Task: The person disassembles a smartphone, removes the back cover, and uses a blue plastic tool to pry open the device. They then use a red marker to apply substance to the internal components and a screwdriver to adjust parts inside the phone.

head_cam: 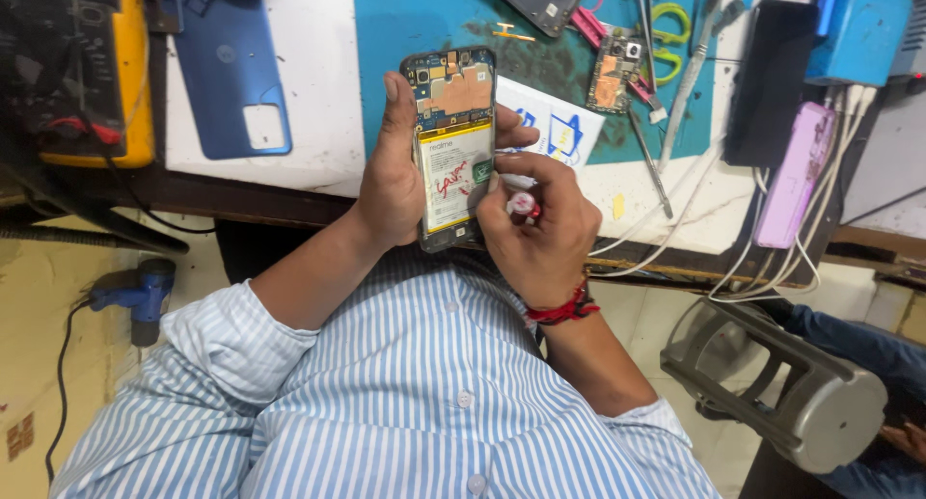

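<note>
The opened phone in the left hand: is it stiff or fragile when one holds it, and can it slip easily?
The opened phone probably stays stiff, since it keeps straight with the left hand gripping only its edges. It is likely fragile: the back is off, with the battery and boards bare. It may slip, as it is thin and held by the sides while the right hand works on it with a small tool.

Workbench [318, 166] white-topped, worn along its dark front edge; pale floor [39, 296] beneath, grey stool [781, 393] (plastic) right of the bench.

An opened phone [451, 147], back cover off, battery and copper board exposed, stands upright above the bench edge.
</note>
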Tool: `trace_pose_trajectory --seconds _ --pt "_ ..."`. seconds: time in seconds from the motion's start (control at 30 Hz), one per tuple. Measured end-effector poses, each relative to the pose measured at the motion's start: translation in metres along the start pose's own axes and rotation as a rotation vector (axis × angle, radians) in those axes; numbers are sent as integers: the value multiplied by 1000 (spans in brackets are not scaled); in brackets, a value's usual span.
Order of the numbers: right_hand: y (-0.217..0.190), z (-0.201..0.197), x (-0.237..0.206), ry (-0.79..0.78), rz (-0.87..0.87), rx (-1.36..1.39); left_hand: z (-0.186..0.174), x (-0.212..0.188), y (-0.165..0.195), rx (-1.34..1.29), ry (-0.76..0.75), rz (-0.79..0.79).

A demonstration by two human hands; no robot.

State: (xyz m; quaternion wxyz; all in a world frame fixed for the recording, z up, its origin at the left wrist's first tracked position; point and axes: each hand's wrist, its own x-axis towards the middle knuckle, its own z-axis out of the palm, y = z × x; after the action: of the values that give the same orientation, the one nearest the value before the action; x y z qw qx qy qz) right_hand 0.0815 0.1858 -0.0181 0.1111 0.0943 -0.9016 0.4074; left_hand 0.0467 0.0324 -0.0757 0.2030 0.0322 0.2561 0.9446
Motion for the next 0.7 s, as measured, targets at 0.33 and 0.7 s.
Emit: trace_pose_trajectory --seconds 0.33,0.7 --pt "-3 -5 0 -21 -171 -152 1 2 -2 -4 27 -13" --pt "-2 -2 4 -36 -307 -186 1 1 -8 135 56 20"
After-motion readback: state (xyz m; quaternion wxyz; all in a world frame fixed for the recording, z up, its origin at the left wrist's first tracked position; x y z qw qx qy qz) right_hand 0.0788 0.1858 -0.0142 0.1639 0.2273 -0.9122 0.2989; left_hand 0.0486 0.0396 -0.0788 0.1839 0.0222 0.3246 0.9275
